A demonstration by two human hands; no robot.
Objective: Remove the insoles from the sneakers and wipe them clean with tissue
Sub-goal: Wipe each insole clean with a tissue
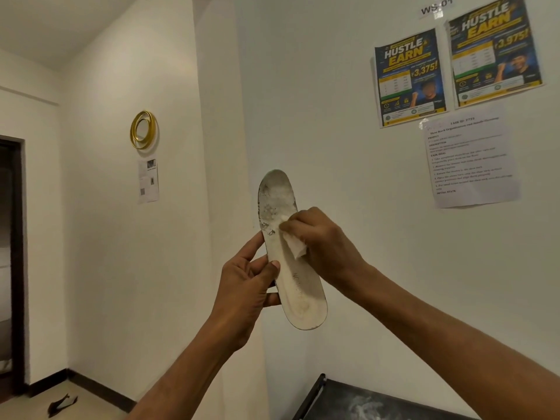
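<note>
A worn white insole (298, 286) stands nearly upright in front of the white wall, toe end up, with grey dirt marks on its upper half. My left hand (247, 286) grips its left edge near the middle, thumb on the face. My right hand (321, 237) presses a folded white tissue (294, 244) against the insole's face just below the dirty toe area. No sneakers are in view.
A dark shelf top (378, 401) with pale smudges sits at the bottom right. Posters (409, 77) and a printed sheet (469, 159) hang on the wall. A small dark object (62, 404) lies on the floor at the lower left, beside a doorway (12, 262).
</note>
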